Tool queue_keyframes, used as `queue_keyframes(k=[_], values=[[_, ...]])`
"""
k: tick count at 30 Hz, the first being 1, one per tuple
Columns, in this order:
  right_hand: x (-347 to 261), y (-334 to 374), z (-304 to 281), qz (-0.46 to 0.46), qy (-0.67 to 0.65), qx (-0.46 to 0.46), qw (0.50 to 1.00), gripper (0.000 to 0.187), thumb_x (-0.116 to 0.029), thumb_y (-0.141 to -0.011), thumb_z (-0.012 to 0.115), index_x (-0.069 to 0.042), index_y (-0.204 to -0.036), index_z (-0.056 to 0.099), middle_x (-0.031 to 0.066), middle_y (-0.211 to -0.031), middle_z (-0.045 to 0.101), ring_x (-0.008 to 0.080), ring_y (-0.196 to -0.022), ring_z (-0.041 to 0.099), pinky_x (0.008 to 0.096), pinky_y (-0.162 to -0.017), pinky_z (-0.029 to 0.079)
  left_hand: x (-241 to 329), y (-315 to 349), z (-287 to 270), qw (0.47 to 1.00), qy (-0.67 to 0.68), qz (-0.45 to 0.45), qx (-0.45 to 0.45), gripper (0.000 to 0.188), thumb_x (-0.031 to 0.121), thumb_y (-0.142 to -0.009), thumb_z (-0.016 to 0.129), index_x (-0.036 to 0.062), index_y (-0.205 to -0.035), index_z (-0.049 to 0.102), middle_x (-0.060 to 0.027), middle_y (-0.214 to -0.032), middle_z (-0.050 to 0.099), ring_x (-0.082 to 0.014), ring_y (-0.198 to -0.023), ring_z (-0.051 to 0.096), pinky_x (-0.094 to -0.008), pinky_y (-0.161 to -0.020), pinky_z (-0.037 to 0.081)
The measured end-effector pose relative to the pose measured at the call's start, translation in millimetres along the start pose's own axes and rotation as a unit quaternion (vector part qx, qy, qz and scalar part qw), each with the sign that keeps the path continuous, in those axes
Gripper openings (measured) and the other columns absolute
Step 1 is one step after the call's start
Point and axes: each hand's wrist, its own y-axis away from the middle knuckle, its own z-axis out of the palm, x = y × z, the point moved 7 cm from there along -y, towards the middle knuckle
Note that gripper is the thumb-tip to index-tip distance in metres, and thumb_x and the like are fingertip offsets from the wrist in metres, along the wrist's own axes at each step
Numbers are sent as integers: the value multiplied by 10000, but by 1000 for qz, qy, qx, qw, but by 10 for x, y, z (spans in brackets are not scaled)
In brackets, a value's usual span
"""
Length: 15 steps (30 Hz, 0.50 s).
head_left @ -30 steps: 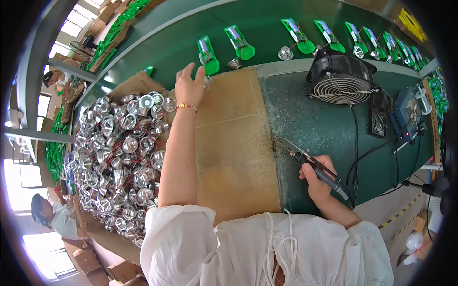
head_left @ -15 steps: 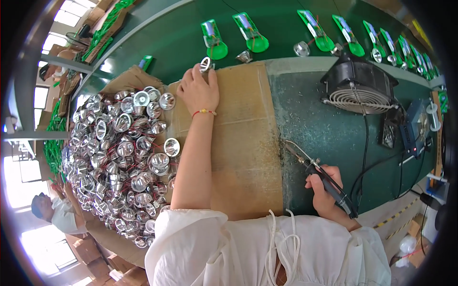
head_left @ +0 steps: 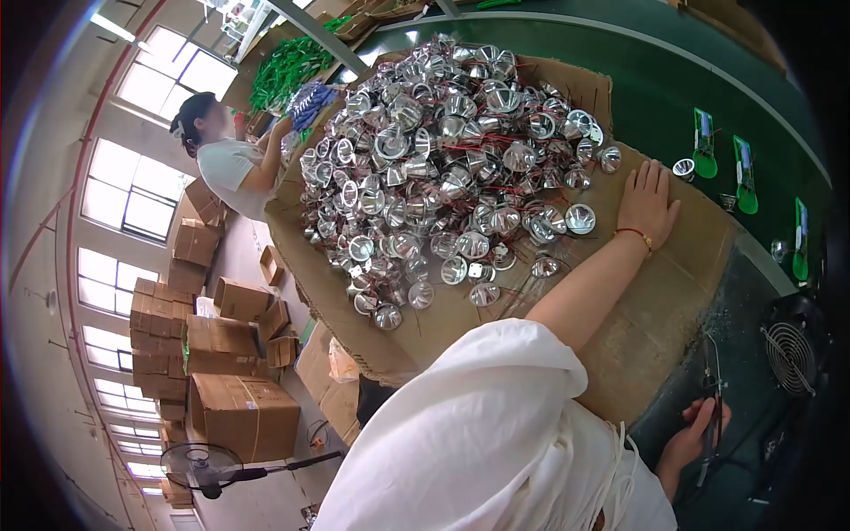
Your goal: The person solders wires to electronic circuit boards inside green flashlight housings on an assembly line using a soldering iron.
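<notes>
My left hand [head_left: 649,208] lies on the brown cardboard sheet [head_left: 642,332] with its fingers stretched out, holding nothing. Just beyond its fingertips, at the edge of the green surface, is a silver reflector cup [head_left: 683,167], apart from the hand. A large heap of similar reflector cups [head_left: 456,181] with thin red wires covers the cardboard to the left. At the lower right, my right hand [head_left: 689,435] is closed round a soldering iron [head_left: 711,394], its thin metal tip pointing away from me. Beyond the left hand lies a green plastic housing [head_left: 705,159].
More green housings [head_left: 745,181] with cups beside them line the far green surface. A black fan with a round grille [head_left: 788,358] stands at right. Leftward, a person in white [head_left: 232,168] works beside green parts [head_left: 288,75]. Cartons [head_left: 243,420] and a pedestal fan [head_left: 204,469] stand on the floor.
The head view has swung left, bringing the heap and the floor into the middle. My left hand has come away from the reflector cup. My right hand still grips the soldering iron.
</notes>
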Motion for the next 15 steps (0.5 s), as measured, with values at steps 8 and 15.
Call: queue_keyframes(k=[8, 15], values=[[2, -74, -12, -17, -14, -2, 1000, 184, -180, -875, 515, -14, -953, 504, 29, -689, 520, 76, -554, 442, 197, -527, 359, -26, 226, 14, 999, -25, 21, -10, 512, 307, -869, 416, -6, -1269, 361, -156, -1357, 319, -271, -1261, 290, -389, -1040, 212], [-26, -82, -43, -1, -30, 7, 1000, 186, -193, -878, 513, -24, -954, 508, 18, -686, 511, 67, -555, 435, 191, -519, 342, -22, 388, -92, 999, -29, 32, -13, 485, 297, -870, 414, 19, -1266, 378, -145, -1349, 337, -260, -1257, 301, -387, -1035, 218]])
